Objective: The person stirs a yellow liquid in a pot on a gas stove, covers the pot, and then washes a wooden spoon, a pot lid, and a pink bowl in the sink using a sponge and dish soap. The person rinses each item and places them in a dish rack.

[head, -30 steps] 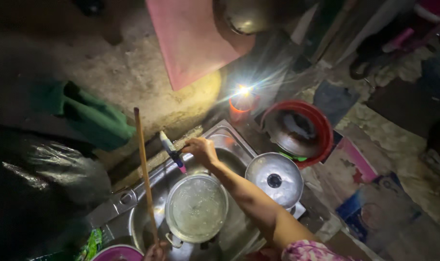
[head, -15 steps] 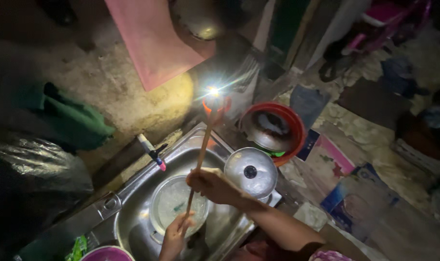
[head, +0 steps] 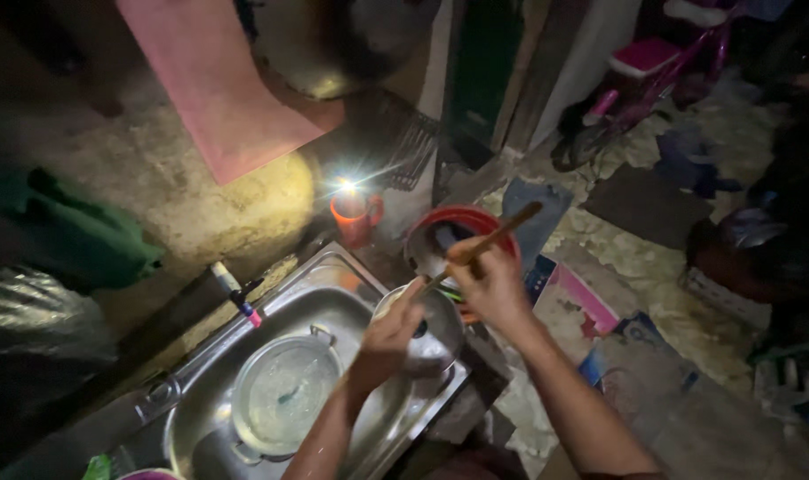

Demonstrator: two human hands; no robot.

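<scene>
A dim, cluttered room surrounds a stainless steel sink [head: 333, 302] set against a rough concrete wall, lit mainly by a small flame on an orange mug [head: 355, 216] standing just behind the basin. The right hand [head: 489, 284] is clenched around a long wooden stick [head: 498, 238], which slants up to the right over a red basin [head: 462, 231]; the left hand [head: 391, 333] grips the stick's lower end, fingers curled around it above a metal pot lid [head: 426, 333] that rests at the sink's right edge. The stick looks wet and both grips are close together, so it could slip and knock the lid off the edge, or swing back into the mug and tip the flame; the weak light makes such a misjudgement likelier. Inside the sink sits a two-handled metal pot [head: 284, 396], apparently holding cloudy water with a few dark specks. The red basin holds some dark dishes or utensils, too shadowed to identify. A toothbrush [head: 235, 293] lies on the ledge left of the sink. A pink child's bicycle [head: 640, 76] stands well apart at the upper right.
</scene>
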